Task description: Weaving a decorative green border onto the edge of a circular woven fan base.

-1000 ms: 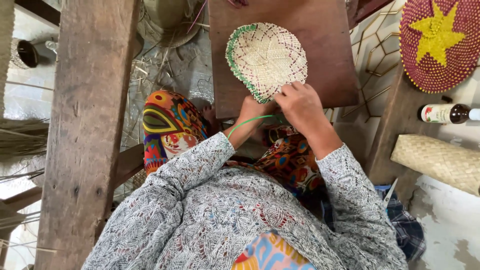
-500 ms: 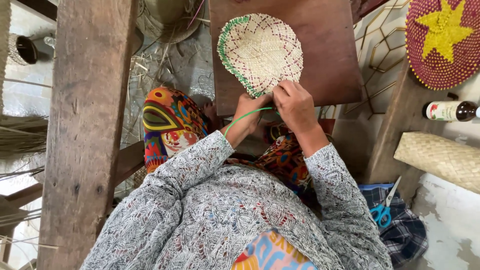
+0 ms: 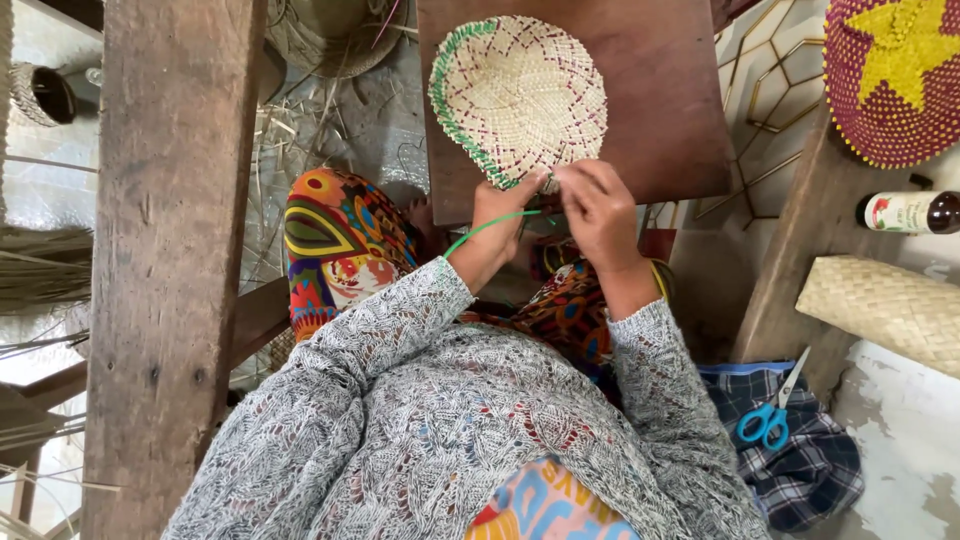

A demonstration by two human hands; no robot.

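Observation:
A round woven straw mat (image 3: 520, 90) with a green and purple stitched edge lies on a brown wooden board (image 3: 660, 120). My left hand (image 3: 497, 215) grips the mat's near edge. My right hand (image 3: 597, 205) pinches at the same edge beside it, fingers closed on a thin green strand (image 3: 480, 228) that curves down toward my left wrist. Both hands touch each other at the rim of the mat. I wear a grey knitted sleeve on each arm.
A thick wooden beam (image 3: 170, 250) runs down the left. At right are a red beaded disc with a yellow star (image 3: 895, 75), a small bottle (image 3: 905, 212), a woven straw roll (image 3: 885, 310), and blue-handled scissors (image 3: 765, 415) on checked cloth. Loose straw lies at far left.
Both hands and the mat have shifted slightly up and left on the board. The green strand is drawn shorter and tighter near the mat's edge.

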